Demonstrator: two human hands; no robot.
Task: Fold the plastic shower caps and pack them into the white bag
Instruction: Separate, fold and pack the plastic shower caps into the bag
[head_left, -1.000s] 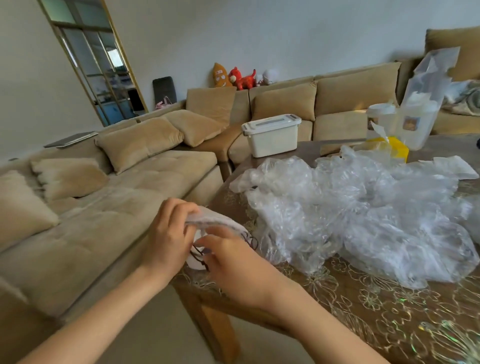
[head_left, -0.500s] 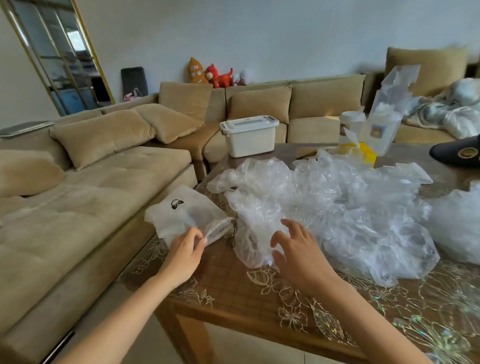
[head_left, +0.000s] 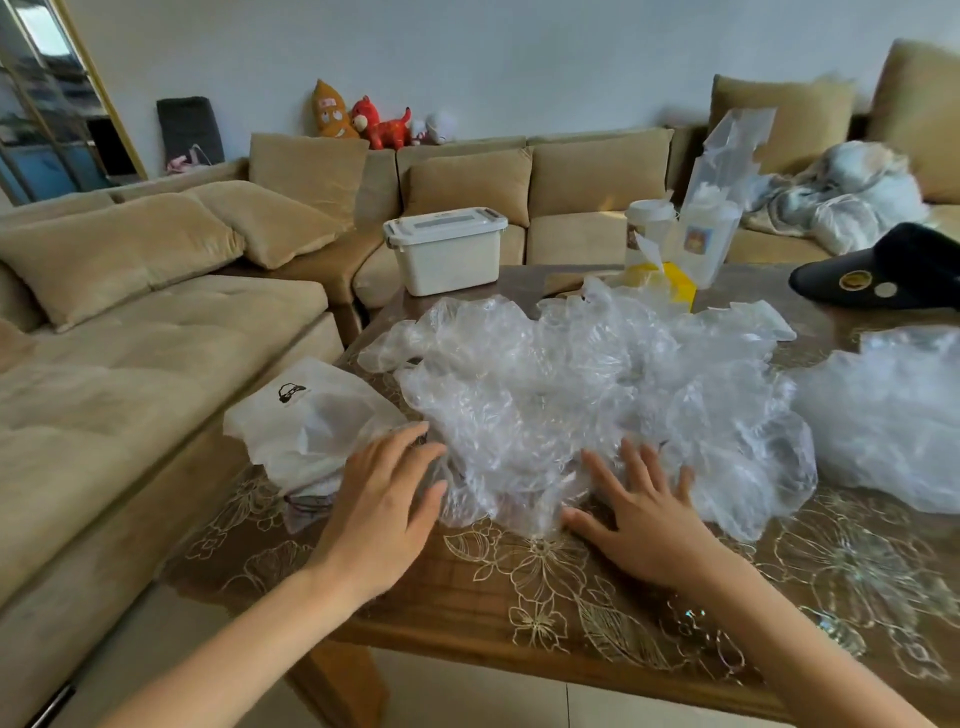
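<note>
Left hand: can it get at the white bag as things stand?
Probably yes. The left hand is open right by the white bag at the left corner of the table; nothing lies between them, and the shower cap pile sits off to the bag's right.

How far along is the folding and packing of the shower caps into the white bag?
Done: the white bag bulges at the table corner, so it may hold some caps. In hand: the left hand and right hand, both open, are at the shower cap pile, gripping nothing. Left: that crumpled pile and a second heap at right, all unfolded.
</note>
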